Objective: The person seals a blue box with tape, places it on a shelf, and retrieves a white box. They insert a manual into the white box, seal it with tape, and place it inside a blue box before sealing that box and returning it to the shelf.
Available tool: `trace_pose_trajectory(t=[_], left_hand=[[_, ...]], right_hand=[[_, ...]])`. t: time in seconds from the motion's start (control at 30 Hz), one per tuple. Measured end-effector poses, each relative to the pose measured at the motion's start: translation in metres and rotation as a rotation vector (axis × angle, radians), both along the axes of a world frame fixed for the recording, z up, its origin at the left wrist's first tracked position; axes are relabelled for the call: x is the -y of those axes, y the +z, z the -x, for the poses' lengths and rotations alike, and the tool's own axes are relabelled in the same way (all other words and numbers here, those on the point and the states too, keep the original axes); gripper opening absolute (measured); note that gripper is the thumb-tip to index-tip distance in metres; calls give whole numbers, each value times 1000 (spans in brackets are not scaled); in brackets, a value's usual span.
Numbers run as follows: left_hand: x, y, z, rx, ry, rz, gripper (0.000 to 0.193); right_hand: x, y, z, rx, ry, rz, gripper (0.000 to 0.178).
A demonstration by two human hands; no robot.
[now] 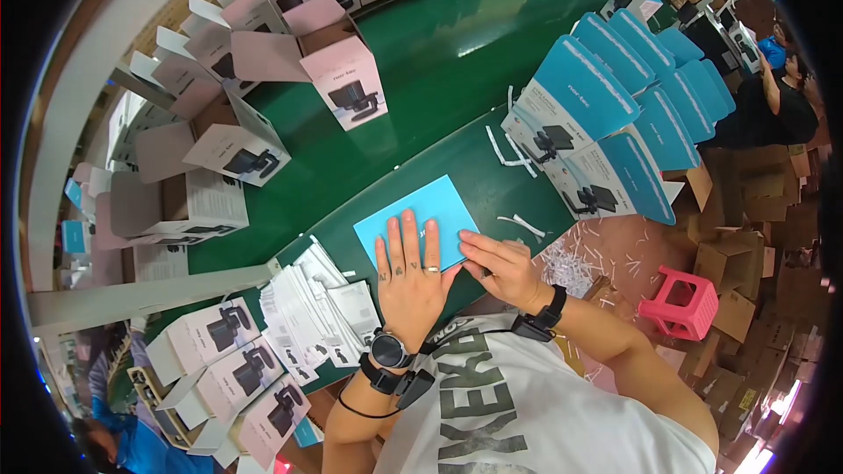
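Note:
A light blue carton lid (450, 202) faces up in front of me on the green bench. My left hand (413, 276) lies flat across it, fingers stretched out and spread, with a ring on one finger. At the lid's right corner, my right hand (500, 265) has its fingers pressed together, gripping the edge. Most of the carton's sides are hidden under the lid and my hands. To the left is a pile of white folded leaflets (312, 320). Thin white peeled strips (525, 226) lie on the bench to the right.
Open cartons with blue flaps (584, 88) crowd the right of the bench. Pale pink cartons (342, 79) stand on the green conveyor (448, 44) beyond and at left, with more cartons (250, 377) at lower left. A pink stool (680, 303) and cardboard boxes (746, 254) occupy the right floor.

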State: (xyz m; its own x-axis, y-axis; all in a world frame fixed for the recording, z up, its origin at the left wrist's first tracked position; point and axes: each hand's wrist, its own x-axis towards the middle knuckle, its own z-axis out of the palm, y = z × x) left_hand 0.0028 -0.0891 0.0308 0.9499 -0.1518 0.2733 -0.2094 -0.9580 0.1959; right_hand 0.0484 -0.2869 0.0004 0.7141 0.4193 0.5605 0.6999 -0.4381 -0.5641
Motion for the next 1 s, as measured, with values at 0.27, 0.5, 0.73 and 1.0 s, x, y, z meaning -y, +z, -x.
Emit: trace_pose_trajectory(t=[0.27, 0.5, 0.73, 1.0], left_hand=[[-63, 31, -4, -140, -53, 21, 102], [-40, 2, -4, -25, 61, 76, 105], [-34, 27, -17, -70, 23, 49, 100], [-11, 39, -94, 52, -77, 119, 78]], right_hand=[[11, 3, -28, 8, 87, -39, 24], [-12, 11, -37, -102, -7, -179, 29], [-4, -14, -50, -162, 39, -340, 34], [62, -16, -65, -273, -162, -658, 20]])
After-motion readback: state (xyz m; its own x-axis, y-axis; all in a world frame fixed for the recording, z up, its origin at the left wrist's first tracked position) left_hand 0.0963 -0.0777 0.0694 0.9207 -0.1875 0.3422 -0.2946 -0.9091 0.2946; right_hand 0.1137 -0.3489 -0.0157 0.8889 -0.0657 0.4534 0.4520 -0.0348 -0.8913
